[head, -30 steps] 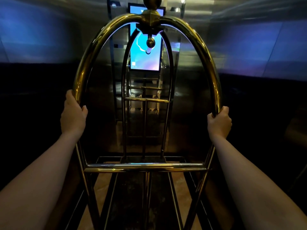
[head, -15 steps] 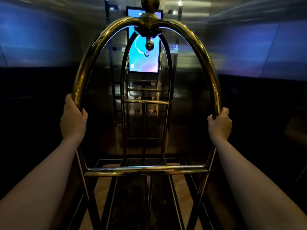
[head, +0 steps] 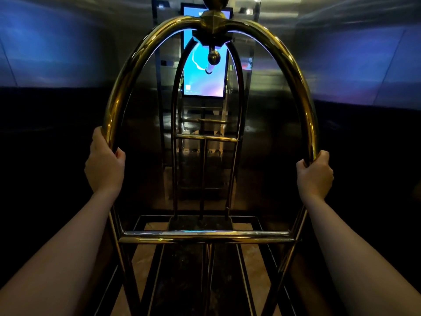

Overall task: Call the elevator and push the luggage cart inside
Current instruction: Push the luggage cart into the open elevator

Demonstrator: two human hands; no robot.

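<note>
A brass luggage cart (head: 282,55) with a tall arched frame fills the middle of the head view. It stands inside a dim elevator cabin. My left hand (head: 105,166) is wrapped around the left side of the near arch. On the right side of the same arch my right hand (head: 315,174) grips the tube. A brass crossbar (head: 205,236) runs low between the two uprights. The cart's dark deck (head: 196,265) holds no bags. The far arch stands close to the cabin's back wall.
A lit blue screen (head: 205,74) hangs on the reflective metal back wall (head: 268,133). Metal side walls (head: 45,55) with blue reflections close in left and right. Pale floor tiles (head: 145,258) show under the cart frame.
The screen and back wall have drifted slightly lower and closer in view. Both hands keep the same grip on the arch.
</note>
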